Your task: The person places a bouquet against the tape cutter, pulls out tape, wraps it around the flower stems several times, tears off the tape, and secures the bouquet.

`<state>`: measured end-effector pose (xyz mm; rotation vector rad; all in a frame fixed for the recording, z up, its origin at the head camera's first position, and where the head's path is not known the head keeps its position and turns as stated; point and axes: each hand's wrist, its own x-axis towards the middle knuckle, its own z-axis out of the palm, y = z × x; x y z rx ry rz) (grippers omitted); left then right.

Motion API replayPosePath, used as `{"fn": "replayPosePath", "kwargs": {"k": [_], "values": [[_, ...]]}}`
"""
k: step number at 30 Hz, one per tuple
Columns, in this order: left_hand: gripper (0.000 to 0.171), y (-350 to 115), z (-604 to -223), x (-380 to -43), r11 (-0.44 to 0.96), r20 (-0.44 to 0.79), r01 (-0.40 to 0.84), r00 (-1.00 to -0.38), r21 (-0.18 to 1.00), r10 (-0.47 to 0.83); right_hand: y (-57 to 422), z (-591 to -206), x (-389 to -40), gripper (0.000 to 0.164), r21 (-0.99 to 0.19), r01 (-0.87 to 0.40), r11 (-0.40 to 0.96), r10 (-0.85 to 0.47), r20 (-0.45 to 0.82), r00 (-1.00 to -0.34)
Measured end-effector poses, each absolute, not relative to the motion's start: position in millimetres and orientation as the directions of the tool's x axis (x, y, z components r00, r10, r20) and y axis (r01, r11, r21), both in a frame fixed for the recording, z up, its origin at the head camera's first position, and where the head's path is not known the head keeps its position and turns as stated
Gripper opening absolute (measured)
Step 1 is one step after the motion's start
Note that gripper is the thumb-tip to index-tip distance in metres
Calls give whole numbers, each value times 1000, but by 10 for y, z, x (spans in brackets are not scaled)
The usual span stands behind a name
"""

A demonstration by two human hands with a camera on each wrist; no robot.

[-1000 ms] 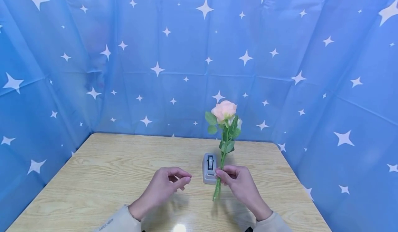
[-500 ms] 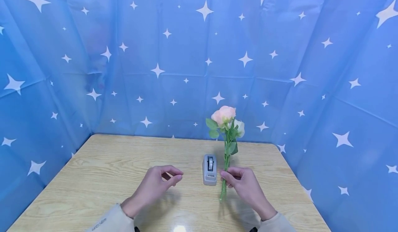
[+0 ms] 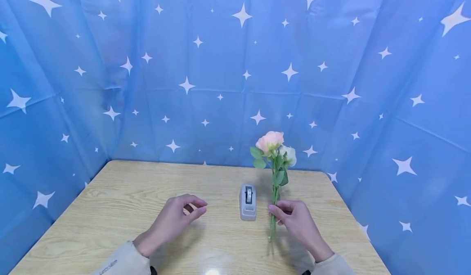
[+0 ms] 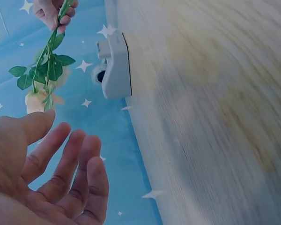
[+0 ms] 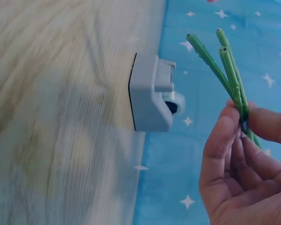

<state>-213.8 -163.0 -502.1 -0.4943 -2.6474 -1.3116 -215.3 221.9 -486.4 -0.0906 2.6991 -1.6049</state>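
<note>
Between thumb and fingers, my right hand (image 3: pixel 297 219) pinches a small bunch of artificial roses upright above the table. A pink rose (image 3: pixel 270 141) and a white rose (image 3: pixel 288 155) top it, with green leaves below. Three cut stem ends (image 5: pixel 232 70) stick out past the fingertips in the right wrist view, and something dark shows at the pinch. Just left of the bunch, a grey tape dispenser (image 3: pixel 248 210) with a roll of clear tape stands on the table. My left hand (image 3: pixel 173 217) hovers farther left, fingers loosely bent and holding nothing.
The light wood-grain table (image 3: pixel 121 193) has rounded far corners. A blue curtain (image 3: pixel 220 54) with white stars hangs behind it and along both sides. Light glares off the table's near middle.
My right hand has carried the roses to the right, away from the tape dispenser, and the white rose shows more. My left hand has drawn back to the left.
</note>
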Motion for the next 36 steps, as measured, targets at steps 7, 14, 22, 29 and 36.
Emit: {"fn": "replayPosePath", "kwargs": {"k": [7,14,22,29,36], "values": [[11,-1713,-5072,-2141,648,302,371,-927,665,221,2286,-4890,-2158,18,-850,-22,526,-7,22,-1000],[17,-1820,-5083,-2153,708,303,370,-926,602,227,2386,-4936,-2189,20,-803,7,596,31,14,-999],[28,-1955,-5085,-2174,766,235,313,-948,562,215,2534,-4978,-2209,22,-763,52,644,58,-20,-998],[35,-2095,-5100,-2185,767,242,317,-946,558,215,2673,-5004,-2256,23,-725,61,686,56,-31,-998],[43,-2243,-5128,-2191,798,248,311,-946,516,209,2867,-5050,-2320,24,-678,69,732,40,-58,-998]]}}
